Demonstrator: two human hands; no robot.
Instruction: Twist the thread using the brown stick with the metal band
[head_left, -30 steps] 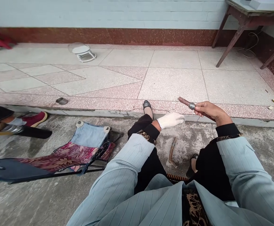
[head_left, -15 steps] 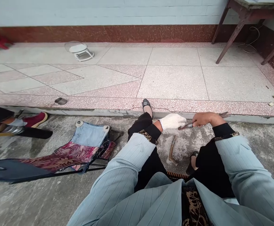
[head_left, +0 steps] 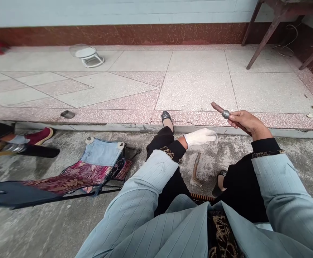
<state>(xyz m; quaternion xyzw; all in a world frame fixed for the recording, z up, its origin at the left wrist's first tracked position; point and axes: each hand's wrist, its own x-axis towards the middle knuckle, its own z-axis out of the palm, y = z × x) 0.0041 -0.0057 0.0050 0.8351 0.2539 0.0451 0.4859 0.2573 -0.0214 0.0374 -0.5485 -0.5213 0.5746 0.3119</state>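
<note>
Left hand (head_left: 201,137): white glove, fingers loose, nothing in them | Right hand (head_left: 246,121): fingers shut on brown stick (head_left: 217,107), held up, silver ring (head_left: 225,114) on it | Ground: bent stick (head_left: 196,168) below hands

Our left hand (head_left: 201,138) wears a white knit glove and lies flat and relaxed, fingers together and pointing right, with the bare left wrist (head_left: 182,142) showing above a black embroidered cuff. Our bare right hand (head_left: 244,122) sits just beside it, a little higher and farther out, with its fingers curled closed and its wrist (head_left: 259,134) cocked. Both forearms angle inward from pale blue pinstriped sleeves, the left arm (head_left: 145,179) reaching from the near centre and the right arm (head_left: 282,190) from the near right.
</note>
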